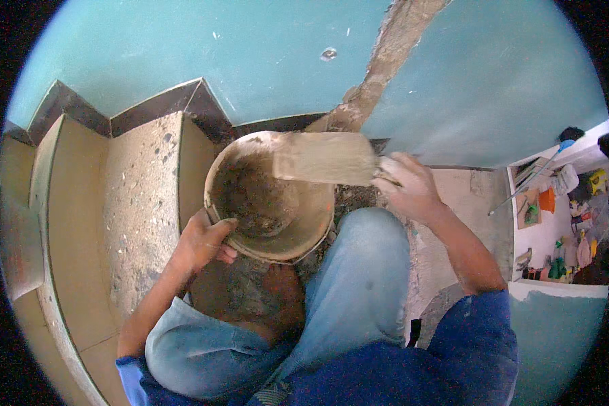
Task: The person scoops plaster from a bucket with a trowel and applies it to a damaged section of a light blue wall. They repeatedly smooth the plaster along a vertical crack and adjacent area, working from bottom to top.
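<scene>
My left hand (206, 238) grips the near left rim of a mortar-stained bucket (320, 220), thumb over the edge and fingers below it. Grey-brown mortar (250, 196) lies at the bottom and clings to the inner wall. In my right hand (411, 184) is a flat rectangular trowel (325, 157), coated with dried mortar and held at its right end. Its blade is over the far right part of the bucket's mouth; whether it touches the rim I cannot tell. Slight motion blurs my right hand and the blade.
Tiled steps (142, 210) strewn with crumbs rise on the left. Ahead stands a blue wall (277, 61) with a rough mortar-filled channel (402, 40) running down it. My bent knee (375, 237) is close to the bucket. Assorted items (575, 237) lie beyond an opening at right.
</scene>
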